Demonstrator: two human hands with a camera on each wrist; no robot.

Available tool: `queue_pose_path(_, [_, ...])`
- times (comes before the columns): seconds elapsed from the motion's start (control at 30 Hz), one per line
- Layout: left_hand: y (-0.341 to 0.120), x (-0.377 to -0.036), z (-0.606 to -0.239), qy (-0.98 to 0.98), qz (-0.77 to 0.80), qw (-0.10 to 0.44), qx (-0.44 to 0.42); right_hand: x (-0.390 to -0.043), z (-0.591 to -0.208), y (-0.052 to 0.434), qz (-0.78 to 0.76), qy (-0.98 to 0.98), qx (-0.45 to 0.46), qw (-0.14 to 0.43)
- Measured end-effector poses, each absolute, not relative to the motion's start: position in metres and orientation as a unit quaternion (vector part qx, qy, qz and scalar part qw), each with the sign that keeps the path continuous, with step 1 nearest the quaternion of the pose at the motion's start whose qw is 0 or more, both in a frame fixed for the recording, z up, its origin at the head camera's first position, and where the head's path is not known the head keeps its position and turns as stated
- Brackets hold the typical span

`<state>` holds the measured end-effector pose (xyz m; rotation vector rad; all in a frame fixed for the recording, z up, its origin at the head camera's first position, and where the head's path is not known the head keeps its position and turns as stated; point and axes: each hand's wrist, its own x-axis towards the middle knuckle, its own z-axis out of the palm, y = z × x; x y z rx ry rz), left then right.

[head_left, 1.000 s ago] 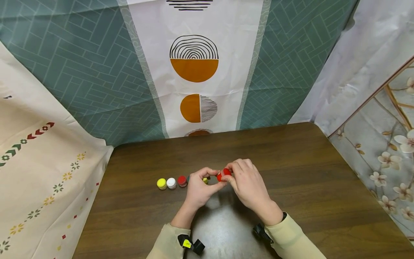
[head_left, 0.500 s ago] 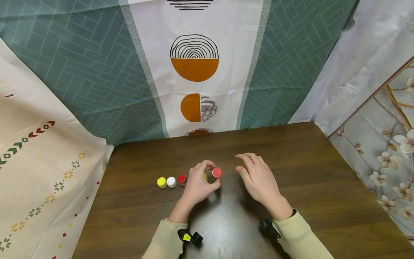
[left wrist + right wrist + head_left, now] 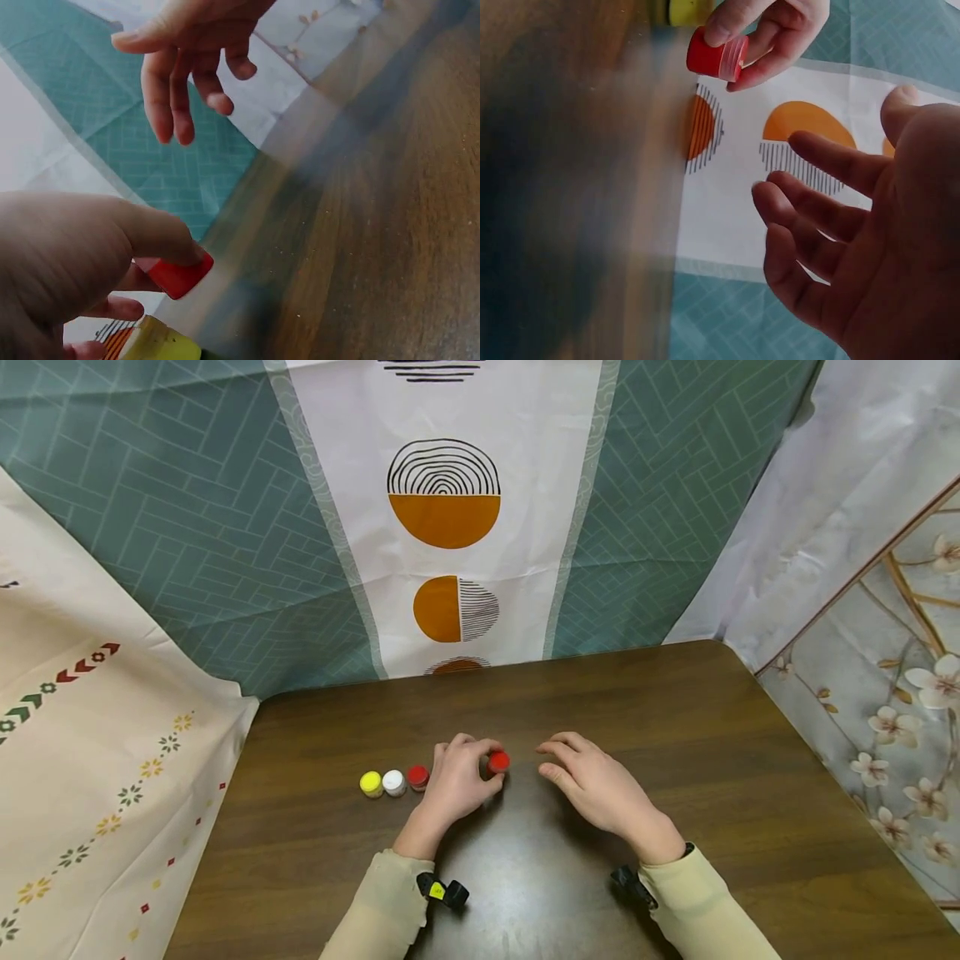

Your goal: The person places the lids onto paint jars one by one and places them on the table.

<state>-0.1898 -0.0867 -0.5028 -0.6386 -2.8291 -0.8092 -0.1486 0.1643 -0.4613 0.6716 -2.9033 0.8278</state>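
Note:
My left hand (image 3: 459,781) pinches a small red paint pot (image 3: 498,762) between thumb and fingers. In the right wrist view the pot (image 3: 714,55) shows a smooth red lid and a clear ribbed body. Whether it touches the table I cannot tell. My right hand (image 3: 600,787) hovers to its right, fingers loosely spread and holding nothing. Left of my left hand stand a yellow pot (image 3: 371,784), a white pot (image 3: 393,782) and another red pot (image 3: 417,777). A further yellow pot (image 3: 690,11) sits beside the held one; in the head view my left hand hides it.
The brown wooden table (image 3: 675,718) spreads out around the hands. A patterned green and white cloth (image 3: 465,527) hangs along its far edge. Cream cloth (image 3: 112,777) borders the left side and a floral cloth (image 3: 900,760) the right.
My right hand has let go of the red paint pot and drawn back to the right. My left hand has carried the pot slightly left and lower.

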Motion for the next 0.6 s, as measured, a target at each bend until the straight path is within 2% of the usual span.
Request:
queue_pose_path(0.47, [-0.0851,-0.1899,-0.5120,-0.951,-0.224,0.054,-0.205,-0.1502,-0.4631,0.1650,0.263,-0.933,0.246,-0.012])
queue_pose_path(0.6, [-0.0872,-0.1908,-0.5122,-0.947,-0.233,0.062,-0.213,-0.1523,-0.4630,0.1672,0.260,-0.935,0.242,-0.008])
